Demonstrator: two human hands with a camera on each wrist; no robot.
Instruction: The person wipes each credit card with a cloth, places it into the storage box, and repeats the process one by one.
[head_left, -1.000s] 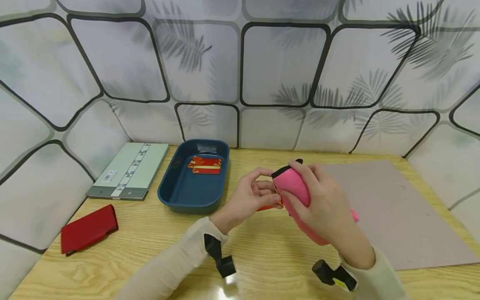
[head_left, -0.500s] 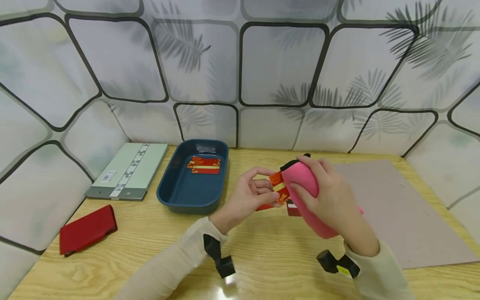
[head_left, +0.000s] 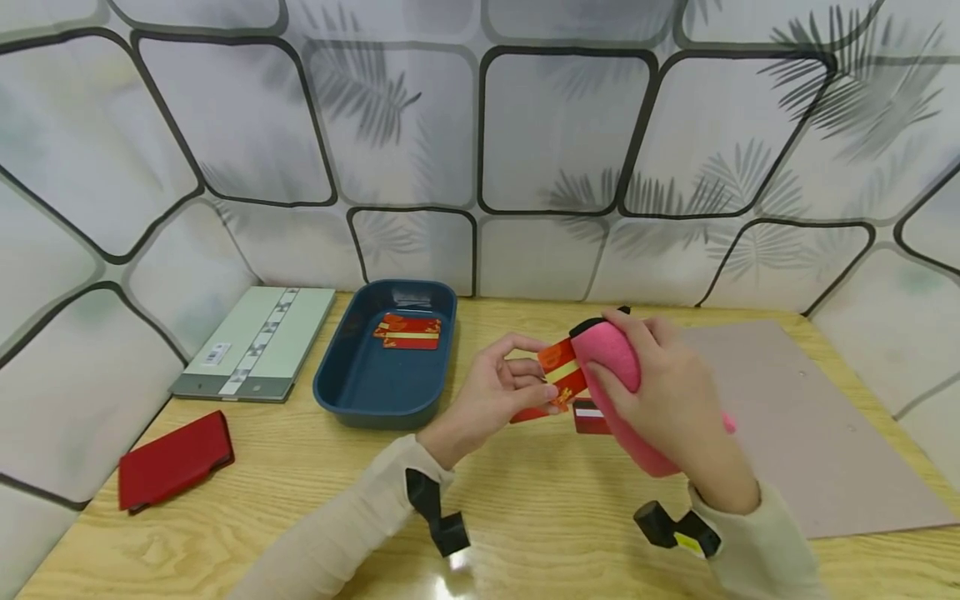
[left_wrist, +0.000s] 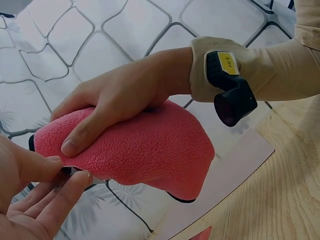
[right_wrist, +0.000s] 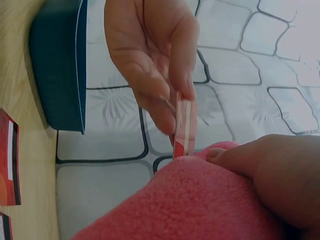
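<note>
A red-and-gold card is pinched at its left end between the thumb and fingers of the left hand; its other end is covered by the left edge of a pink cloth. The cloth is gripped from above by the right hand, with the thumb pressed against its near face. Card and cloth are held above the middle of the wooden table; whether the card is pinched through the cloth cannot be told. Beneath them, a dark-red card with a white strip is partly hidden by the cloth. Near the table's back edge is set a blue tray, in which red cards are laid overlapping toward the far right corner. Toward the table's left edge, a red case is placed.
</note>
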